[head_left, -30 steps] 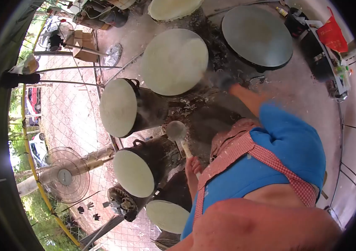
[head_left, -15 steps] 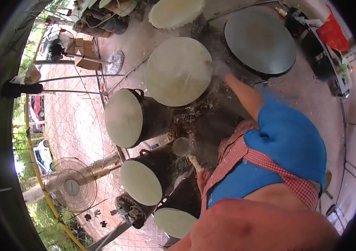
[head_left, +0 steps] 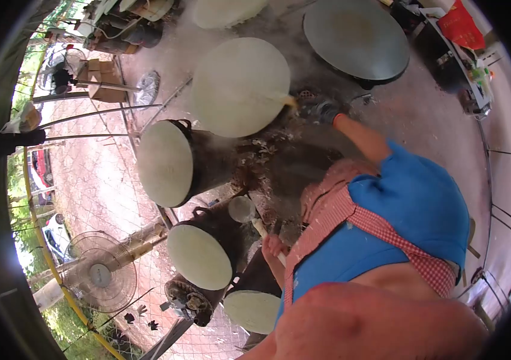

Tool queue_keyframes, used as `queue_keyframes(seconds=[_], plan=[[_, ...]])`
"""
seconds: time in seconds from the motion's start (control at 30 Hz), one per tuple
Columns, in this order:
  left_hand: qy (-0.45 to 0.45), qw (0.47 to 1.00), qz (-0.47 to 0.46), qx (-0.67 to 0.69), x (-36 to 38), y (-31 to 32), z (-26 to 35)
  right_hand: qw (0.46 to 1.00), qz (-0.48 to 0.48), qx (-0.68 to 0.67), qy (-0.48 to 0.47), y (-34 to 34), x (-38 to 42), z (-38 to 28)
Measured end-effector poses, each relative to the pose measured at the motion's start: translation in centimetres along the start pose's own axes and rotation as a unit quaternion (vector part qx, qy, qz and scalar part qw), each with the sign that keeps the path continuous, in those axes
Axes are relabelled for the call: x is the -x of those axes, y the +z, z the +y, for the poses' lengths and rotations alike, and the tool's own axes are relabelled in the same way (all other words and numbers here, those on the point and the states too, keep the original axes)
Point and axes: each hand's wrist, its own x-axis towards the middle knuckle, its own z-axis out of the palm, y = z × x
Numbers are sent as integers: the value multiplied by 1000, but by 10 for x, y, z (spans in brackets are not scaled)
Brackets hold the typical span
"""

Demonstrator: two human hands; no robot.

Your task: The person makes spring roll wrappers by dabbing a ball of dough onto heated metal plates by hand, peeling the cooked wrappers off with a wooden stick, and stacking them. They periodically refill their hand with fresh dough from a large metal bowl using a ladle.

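Observation:
My left hand (head_left: 275, 246) is closed around the pale handle of a ladle (head_left: 242, 209). The ladle's round bowl is over the dark side of a drum stove, near a small griddle (head_left: 199, 257) coated in a pale layer. In a dark glove, my right hand (head_left: 323, 111) is by the near edge of a large round griddle (head_left: 240, 87), also coated pale. A tan flat tool (head_left: 291, 102) juts from its fingers onto that edge; blur partly hides the grip.
More coated griddles stand around: one (head_left: 165, 163) ahead, another (head_left: 254, 312) to my left. A bare dark griddle (head_left: 357, 39) is on my right. Beyond a wire fence is a standing fan (head_left: 100, 275). A cardboard box (head_left: 104, 80) and a red bag (head_left: 462, 25) are farther off. Haze hangs over the griddles.
My right hand, smeared before, now shows its glove and the tan tool at the griddle's edge. My left hand with the ladle has come up into fuller view. The whole view has shifted slightly.

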Motion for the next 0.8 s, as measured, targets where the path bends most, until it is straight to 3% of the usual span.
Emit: queue_keyframes(seconds=[0.1, 0.2, 0.23, 0.27, 0.3, 0.33, 0.37, 0.4, 0.43, 0.47, 0.53, 0.6, 0.63, 0.67, 0.8], plan=[[1, 999, -21, 27, -12, 7, 7, 995, -19, 91, 25, -37, -55, 30], [49, 997, -17, 62, -29, 24, -4, 963, 109, 244, -27, -35, -100, 43], [15, 999, -34, 34, -39, 19, 11, 971, 180, 158, 15, -61, -89, -32], [-18, 998, -52, 4, -49, 13, 27, 972, 176, 154, 16, -61, -91, -29], [-83, 989, -95, -81, -57, 15, 36, 976, 26, 214, -14, -58, -87, -23], [-46, 999, -13, 6, -61, 15, 44, 954, -129, 266, -48, -52, -77, -19], [16, 997, 37, -67, -73, 15, 59, 921, -141, 344, -118, -72, -61, -33], [37, 992, 37, -119, -90, 30, 62, 891, -193, 401, -91, -76, -60, -19], [17, 992, -24, -121, -108, 36, 71, 852, -248, 455, -70, -79, -59, -5], [48, 988, -10, -145, -122, 57, 72, 840, -268, 467, -63, -85, -51, -1], [34, 992, -45, -116, -157, 83, 79, 870, -227, 433, -62, -82, -34, 4], [-61, 996, -67, -23, -186, 119, 67, 904, -181, 374, -100, -84, 3, -7], [-62, 997, -39, -34, -196, 132, 60, 914, -162, 358, -105, -83, 8, -6], [30, 997, 13, -70, -207, 139, 54, 919, -145, 353, -99, -84, 13, -3], [195, 937, 111, -267, -240, 153, 16, 941, -10, 334, -59, -72, 38, -6]])
